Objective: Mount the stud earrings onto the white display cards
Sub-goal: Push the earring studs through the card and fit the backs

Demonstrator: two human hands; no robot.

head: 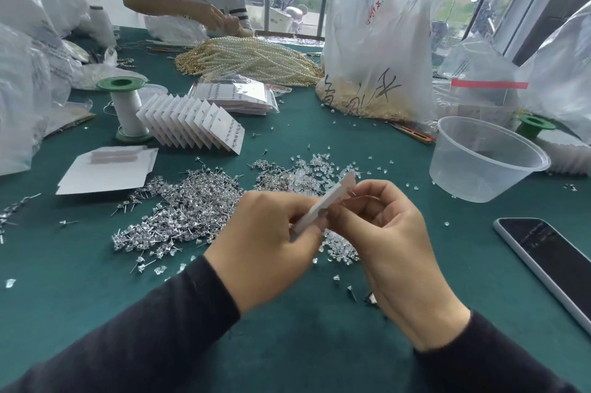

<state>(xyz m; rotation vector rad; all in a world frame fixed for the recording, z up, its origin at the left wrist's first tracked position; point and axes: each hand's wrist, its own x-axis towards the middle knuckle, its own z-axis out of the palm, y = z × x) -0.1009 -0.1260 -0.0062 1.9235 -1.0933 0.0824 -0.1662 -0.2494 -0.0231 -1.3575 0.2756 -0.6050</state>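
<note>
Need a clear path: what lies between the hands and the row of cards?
In the head view, the stud pile and clear backs lie between the hands' card and the card row.

Both hands meet above the green felt table (319,344). The left hand (268,252) pinches the near end of a white display card (323,204), held edge-on and tilted up to the right; the right hand (383,232) grips its far end. Under them lies a pile of silver stud earrings (185,207), with clear plastic earring backs (307,165) just beyond. Far left stands a fanned row of white cards (192,124). A clear plastic tub (486,159) sits right, a dark phone (550,258) near right.
</note>
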